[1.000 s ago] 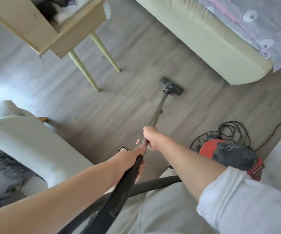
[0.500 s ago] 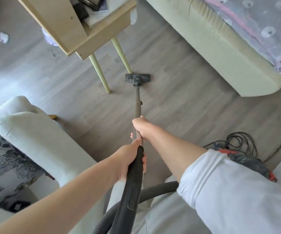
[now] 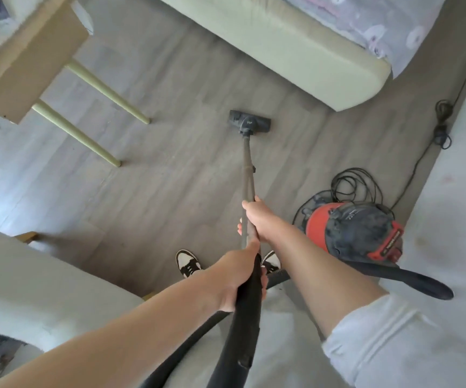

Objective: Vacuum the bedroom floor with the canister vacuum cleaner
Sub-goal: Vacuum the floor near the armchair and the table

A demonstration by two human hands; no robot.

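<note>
A dark floor head (image 3: 249, 125) lies flat on the grey wooden floor (image 3: 170, 177), just in front of the bed's corner. From it a metal wand (image 3: 248, 175) runs back toward me. My right hand (image 3: 257, 219) grips the wand's lower part. My left hand (image 3: 240, 275) grips the black handle (image 3: 247, 312) just behind it. The hose (image 3: 187, 345) curves away under my arms. The red and black canister (image 3: 352, 229) stands on the floor at my right.
A pale green bed (image 3: 296, 51) fills the top right. A wooden table with green legs (image 3: 91, 88) stands at the top left. A white armchair (image 3: 30, 284) is at my left. Coiled black cable (image 3: 355, 183) lies behind the canister, running along a white surface (image 3: 450, 205).
The floor head has been swept from beside the table leg to the right, toward the bed's corner. My view has turned right, bringing the canister and my shoes into sight.
</note>
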